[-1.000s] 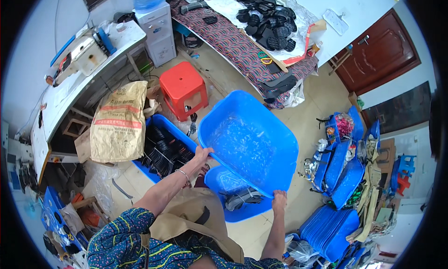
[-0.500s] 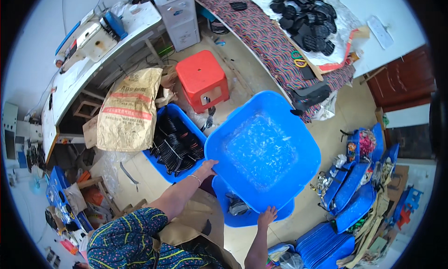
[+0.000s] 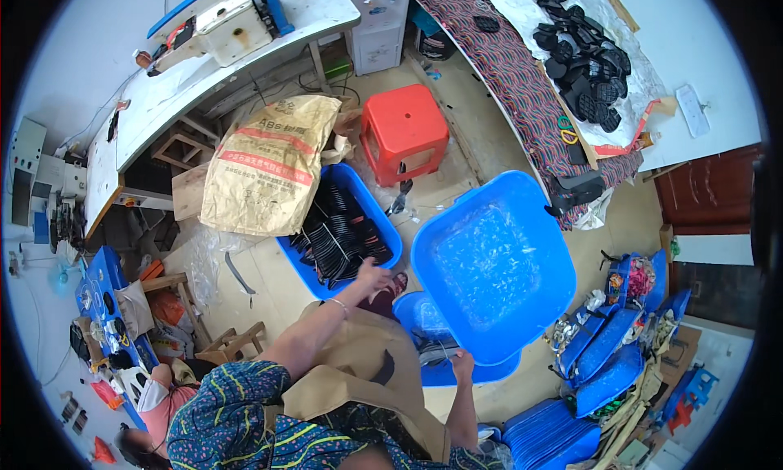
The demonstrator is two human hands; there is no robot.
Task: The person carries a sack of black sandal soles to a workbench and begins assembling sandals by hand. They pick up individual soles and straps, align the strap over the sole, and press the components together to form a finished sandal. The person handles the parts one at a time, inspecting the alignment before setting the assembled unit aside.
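Note:
A large blue plastic tub, scuffed white inside, stands tilted in front of me. My right hand is closed at its near rim. Partly under it lies another blue bin with something grey inside, mostly hidden. My left hand is off the tub, its fingers apart and nothing in them. Nearest that hand is a blue bin on the floor, filled with banded bundles of flat black pieces.
A red stool and a tan printed sack stand beyond the bins. At left is a workbench with a sewing machine; at right, a patterned-cloth table bears black parts. Stacked blue sheets lie at lower right. Another person is at lower left.
My left hand has let go of the tub's left edge and moved beside the bin of black bundles. The right hand stays at the tub's near rim. My view has shifted left.

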